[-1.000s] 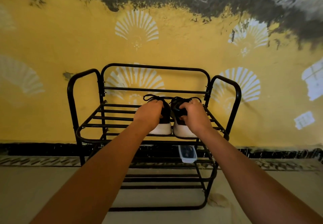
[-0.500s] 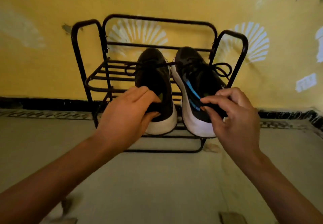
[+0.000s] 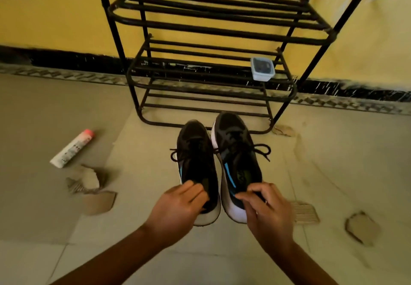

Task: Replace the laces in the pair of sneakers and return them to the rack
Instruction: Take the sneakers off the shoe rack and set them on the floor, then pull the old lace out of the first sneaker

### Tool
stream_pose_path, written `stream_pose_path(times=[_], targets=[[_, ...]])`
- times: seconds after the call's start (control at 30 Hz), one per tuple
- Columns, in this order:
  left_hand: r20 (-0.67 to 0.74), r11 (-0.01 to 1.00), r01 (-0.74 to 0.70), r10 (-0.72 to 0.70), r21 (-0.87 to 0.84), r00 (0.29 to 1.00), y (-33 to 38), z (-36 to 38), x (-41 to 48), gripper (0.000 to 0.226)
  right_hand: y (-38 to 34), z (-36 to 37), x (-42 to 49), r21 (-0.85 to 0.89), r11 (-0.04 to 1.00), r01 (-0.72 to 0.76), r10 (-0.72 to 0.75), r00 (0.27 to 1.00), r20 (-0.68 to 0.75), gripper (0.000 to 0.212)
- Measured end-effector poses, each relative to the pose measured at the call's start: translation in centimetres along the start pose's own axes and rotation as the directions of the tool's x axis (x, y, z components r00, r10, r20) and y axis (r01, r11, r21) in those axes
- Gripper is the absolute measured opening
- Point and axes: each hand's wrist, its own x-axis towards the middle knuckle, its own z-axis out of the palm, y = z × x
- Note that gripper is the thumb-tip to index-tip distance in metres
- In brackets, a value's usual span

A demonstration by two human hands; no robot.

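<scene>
While the left hand (image 3: 178, 211) had its fingers curled over the heel collar of the left sneaker (image 3: 195, 162) and the right hand (image 3: 266, 213) pinched the heel of the right sneaker (image 3: 238, 158) between thumb and fingers, both shoes were side by side, toes toward the rack (image 3: 211, 29), just short of its bottom rail. Hands hid both heels, the frame cut off the rack's top, and I couldn't tell if the soles touched the floor (image 3: 44, 107). Count: two sneakers with black laces, two hands, one rack with three tiers showing, one small tub (image 3: 262, 68) on the middle tier at right, one tube (image 3: 72, 148) lying on the floor well left.
</scene>
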Motion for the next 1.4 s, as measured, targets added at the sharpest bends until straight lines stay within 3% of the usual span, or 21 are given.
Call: stream_pose_path(times=[0.3, 0.5, 0.67, 0.87, 1.13, 1.27, 1.4], targets=[[0.189, 0.999, -0.003, 0.011, -0.04, 0.982, -0.3, 4.4, -4.7, 0.056, 0.6, 3.9, -6.5, -0.031, 0.999, -0.032, 0.037, 0.989, 0.146, 0.019], [0.173, 0.999, -0.007, 0.014, -0.044, 0.985, -0.3, 5.5, -5.7, 0.046, 0.8, 4.5, -8.2, -0.037, 0.998, -0.045, 0.051, 0.979, 0.199, 0.018], [0.169, 0.995, 0.042, -0.027, -0.085, 0.985, -0.1, 5.0, -5.2, 0.012, 1.2, 4.3, -8.0, 0.042, 0.996, -0.081, 0.069, 0.969, 0.238, 0.01], [0.227, 0.97, 0.155, -0.111, -0.189, 0.968, 0.1, 4.1, -4.0, 0.021, 1.4, 4.0, -6.8, 0.11, 0.982, -0.154, 0.129, 0.97, 0.208, 0.013], [0.136, 0.973, 0.13, -0.105, -0.19, 0.985, -0.4, 2.5, 1.7, 0.022, 2.3, 4.1, -3.8, 0.138, 0.954, -0.268, 0.258, 0.962, 0.084, 0.017], [0.152, 0.966, 0.166, -0.137, -0.199, 0.979, -1.0, 2.6, 4.5, 0.023, 3.4, 4.0, -2.7, 0.189, 0.886, -0.424, 0.42, 0.905, 0.063, 0.02], [0.264, 0.955, 0.211, -0.152, -0.209, 0.952, -1.8, 4.4, 6.0, 0.031, 4.8, 4.4, -4.3, 0.185, 0.701, -0.689, 0.654, 0.724, 0.219, 0.034]])
